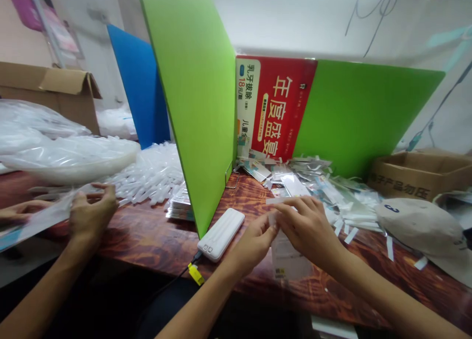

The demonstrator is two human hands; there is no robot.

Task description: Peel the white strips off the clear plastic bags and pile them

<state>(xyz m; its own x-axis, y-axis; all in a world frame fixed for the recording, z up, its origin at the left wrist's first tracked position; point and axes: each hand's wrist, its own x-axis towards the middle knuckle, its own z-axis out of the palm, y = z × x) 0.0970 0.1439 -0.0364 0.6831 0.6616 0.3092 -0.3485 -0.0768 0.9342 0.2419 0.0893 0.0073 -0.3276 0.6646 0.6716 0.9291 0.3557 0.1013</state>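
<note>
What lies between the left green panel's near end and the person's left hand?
The head view shows a white power bank there, on the table.

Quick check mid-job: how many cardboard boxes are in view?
2. One box stands at the far left, behind the heaped clear plastic; the other box is at the right, just beyond the beige cap. More may be hidden behind the green dividers.

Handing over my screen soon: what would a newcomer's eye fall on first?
Probably the tall green divider, upright left of centre, then the red printed panel to its right. Below that panel, the left hand and right hand meet at the top of a see-through packet.
</note>
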